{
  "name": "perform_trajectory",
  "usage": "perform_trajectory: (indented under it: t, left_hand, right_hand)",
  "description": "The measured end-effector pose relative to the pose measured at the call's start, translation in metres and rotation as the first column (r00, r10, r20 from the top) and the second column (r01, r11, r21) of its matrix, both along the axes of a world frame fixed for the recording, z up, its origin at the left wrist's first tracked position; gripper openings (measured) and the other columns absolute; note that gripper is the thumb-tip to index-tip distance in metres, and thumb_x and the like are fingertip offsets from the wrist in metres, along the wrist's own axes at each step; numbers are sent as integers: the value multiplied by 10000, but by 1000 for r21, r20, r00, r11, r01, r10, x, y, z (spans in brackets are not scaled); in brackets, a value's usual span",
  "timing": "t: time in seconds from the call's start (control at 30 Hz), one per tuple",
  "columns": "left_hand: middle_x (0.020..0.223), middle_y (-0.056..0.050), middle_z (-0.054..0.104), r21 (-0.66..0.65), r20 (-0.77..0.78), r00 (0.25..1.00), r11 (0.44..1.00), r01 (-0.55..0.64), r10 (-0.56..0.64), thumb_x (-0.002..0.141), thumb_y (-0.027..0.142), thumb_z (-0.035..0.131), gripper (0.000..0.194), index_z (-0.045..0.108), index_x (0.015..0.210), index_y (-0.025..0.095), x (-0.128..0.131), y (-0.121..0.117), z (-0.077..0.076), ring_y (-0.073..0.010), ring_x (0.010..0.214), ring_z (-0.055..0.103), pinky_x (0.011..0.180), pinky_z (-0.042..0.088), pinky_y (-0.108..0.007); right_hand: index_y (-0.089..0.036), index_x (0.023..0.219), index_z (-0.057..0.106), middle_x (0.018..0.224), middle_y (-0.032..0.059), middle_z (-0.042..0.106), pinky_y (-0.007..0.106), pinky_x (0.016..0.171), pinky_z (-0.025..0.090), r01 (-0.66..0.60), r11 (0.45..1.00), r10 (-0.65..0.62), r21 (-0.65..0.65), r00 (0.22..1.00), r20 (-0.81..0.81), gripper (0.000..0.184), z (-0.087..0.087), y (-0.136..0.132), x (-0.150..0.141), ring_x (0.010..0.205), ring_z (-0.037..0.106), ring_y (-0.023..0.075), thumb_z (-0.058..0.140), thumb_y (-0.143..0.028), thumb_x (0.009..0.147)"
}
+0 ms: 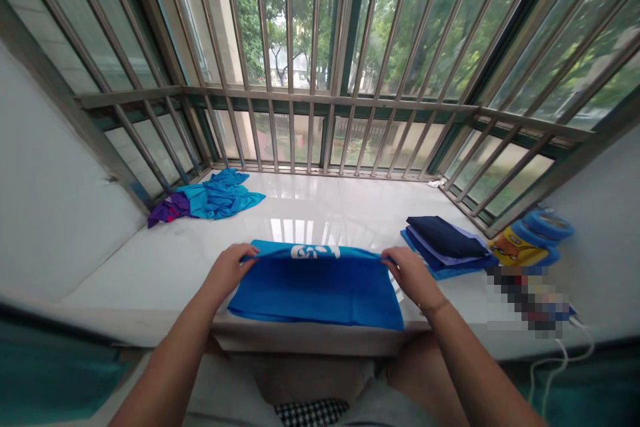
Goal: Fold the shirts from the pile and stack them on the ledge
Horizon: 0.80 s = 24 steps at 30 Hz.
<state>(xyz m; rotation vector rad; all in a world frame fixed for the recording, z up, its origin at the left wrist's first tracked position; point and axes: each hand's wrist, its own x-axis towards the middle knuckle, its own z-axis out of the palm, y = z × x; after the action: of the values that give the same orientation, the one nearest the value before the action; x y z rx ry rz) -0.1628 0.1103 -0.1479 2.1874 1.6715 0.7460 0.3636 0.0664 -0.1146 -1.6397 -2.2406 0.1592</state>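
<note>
A blue cloth [315, 290] with a white print along its upper edge lies in layers at the front of the white window sill. My left hand [235, 267] pinches its upper left corner between thumb and fingers. At the upper right corner, my right hand [403, 270] pinches the same cloth. Between the two hands the upper edge is lifted and stretched, with the lower layer resting flat on the sill. Whether the cloth is a shirt or another garment cannot be made out.
Folded dark and blue cloths [445, 243] are stacked at the right, beside a blue and yellow container [530, 240]. A blurred object with a white cable [557, 363] lies nearer. Crumpled blue and purple cloths [215, 197] lie at the back left. Metal bars [330, 107] line the window.
</note>
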Motion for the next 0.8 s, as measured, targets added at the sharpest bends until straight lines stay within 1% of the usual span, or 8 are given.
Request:
perform_trajectory:
  t: [0.07,0.13,0.23,0.33,0.43,0.57,0.67,0.8]
  left_hand:
    - [1205,-49,811,-65,-48,998,998,24,-27,899,341,640,114,743,902,292,-13,-36,-28,-279,1171,725,1095,550,-405]
    - [1323,-48,784,-91,-66,997,995,40,-47,923,363,605,189,779,980,315,-25,-63,-48,-285,1260,708,1152,540,-420]
    - [1440,-54,733,-55,-70,996,998,43,-47,960,354,522,347,781,1187,313,-31,-79,-49,-282,1342,677,1218,510,-433]
    - [1508,-80,690,38,-92,995,998,40,-37,1032,374,435,433,748,1313,270,-9,-67,-29,-284,1404,637,1274,456,-456]
    - [1607,-104,604,107,-150,985,989,104,-87,1092,420,368,501,678,1442,238,40,-45,-15,-293,1507,545,1303,405,-518]
    - [1703,-107,484,19,-278,945,982,187,-175,1107,480,394,551,570,1575,250,93,-24,-25,-306,1584,448,1302,382,-566]
    - [1729,-79,438,-44,-334,935,993,112,-120,1095,513,440,567,542,1608,296,87,-19,-41,-321,1610,402,1322,333,-588]
    - [1777,-75,329,-60,-378,926,997,-45,19,1109,519,379,626,422,1686,282,42,-21,-58,-329,1648,323,1326,293,-611]
  right_hand:
    - [-247,1085,730,1080,77,764,380,965,516,-69,995,68,-71,997,-24,200,-24,-38,6,1026,693,255,538,-291,1053]
    - [-277,1133,747,1135,70,763,386,963,543,-109,986,104,-126,993,-47,237,-44,-68,11,1052,702,253,523,-292,1058]
    - [-280,1189,764,1210,102,751,422,1013,558,-78,994,74,-81,996,-53,273,-53,-90,9,1123,696,273,525,-334,1068]
    - [-243,1229,768,1309,147,732,478,1120,521,12,998,-10,57,1000,-29,344,-44,-82,-17,1240,667,304,491,-395,1094]
    - [-196,1453,676,1594,166,577,548,1250,403,54,989,-60,137,997,40,471,-38,-60,-68,1464,537,335,440,-420,1111]
    - [-151,1690,408,1785,151,269,616,1304,283,51,998,-43,-39,983,181,678,-50,-38,-129,1639,296,363,431,-497,1107]
    - [-177,1721,349,1786,129,257,612,1320,238,98,981,-59,-167,973,223,729,-69,-36,-132,1656,258,355,402,-564,1105]
    - [-207,1735,309,1789,99,260,624,1335,176,160,976,-118,-149,959,258,723,-86,-45,-90,1671,214,334,355,-569,1110]
